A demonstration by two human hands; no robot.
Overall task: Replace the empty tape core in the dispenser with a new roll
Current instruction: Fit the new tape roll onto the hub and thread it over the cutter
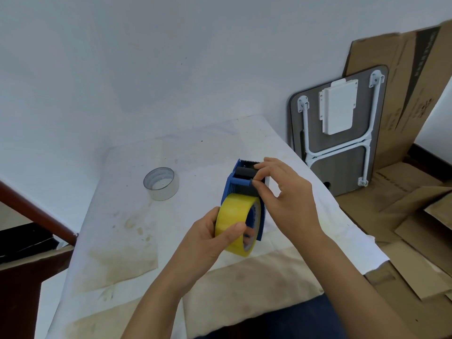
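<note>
A blue tape dispenser (231, 185) with a serrated blade at its far end is held above the white-covered table (137, 231). A yellow tape roll (233, 222) sits in its near end. My left hand (210, 234) grips the roll from the left, thumb across its face. My right hand (285, 192) pinches at the dispenser's dark front roller, thumb and forefinger on its right side. An empty clear tape core (161, 183) stands on the table to the left, apart from both hands.
A folded lap table (342, 133) with white legs leans on the wall at the right, with flattened cardboard (403, 204) behind and around it on the floor. A brown wooden rail (39, 211) runs along the left edge of the table.
</note>
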